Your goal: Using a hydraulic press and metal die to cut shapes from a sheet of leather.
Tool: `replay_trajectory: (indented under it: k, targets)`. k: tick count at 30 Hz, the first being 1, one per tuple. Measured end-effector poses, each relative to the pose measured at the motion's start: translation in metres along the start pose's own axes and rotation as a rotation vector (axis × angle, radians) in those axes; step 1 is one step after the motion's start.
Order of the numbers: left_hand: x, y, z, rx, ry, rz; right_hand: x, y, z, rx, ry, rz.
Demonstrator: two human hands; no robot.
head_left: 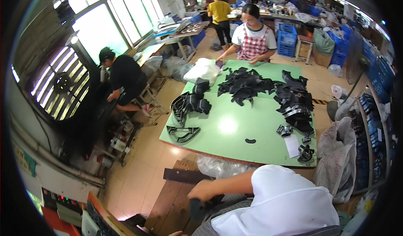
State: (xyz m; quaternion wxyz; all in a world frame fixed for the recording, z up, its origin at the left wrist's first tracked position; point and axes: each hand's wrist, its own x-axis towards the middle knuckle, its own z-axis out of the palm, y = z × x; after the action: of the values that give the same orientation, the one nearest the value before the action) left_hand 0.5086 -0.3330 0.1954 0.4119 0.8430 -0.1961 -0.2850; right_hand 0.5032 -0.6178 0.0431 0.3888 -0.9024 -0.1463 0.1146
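My right arm, in a white sleeve, reaches left across the lower middle. My right hand (203, 190) is closed around a dark, soft-looking piece (196, 210) that hangs below the fingers; its exact kind does not show. Only a sliver of my left hand (177, 233) shows at the lower edge, and its fingers are mostly cut off. Beside my right hand, a dark flat board (181, 176) lies across a brown wooden surface (161, 206). Part of a grey striped apron (226, 208) covers my lap.
A green-topped table (201, 148) holds black cut pieces (245, 85), black curved frames (183, 133), a white sheet (292, 145) and a white bag (202, 70). A co-worker (256, 38) stands behind it; another (124, 76) sits left. A sack (336, 156) and shelves (371, 131) are right.
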Motion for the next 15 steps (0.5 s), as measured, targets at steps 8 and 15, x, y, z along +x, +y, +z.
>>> replay_trajectory:
  k: [8,15]
  targets:
    - [0.075,0.013,0.004,-0.046,0.094,-0.048,-0.129,0.164,-0.126,-0.325,0.607,0.985]
    - [0.096,0.027,0.051,-0.178,0.002,-0.165,-0.176,0.253,-0.187,-0.912,0.868,1.108]
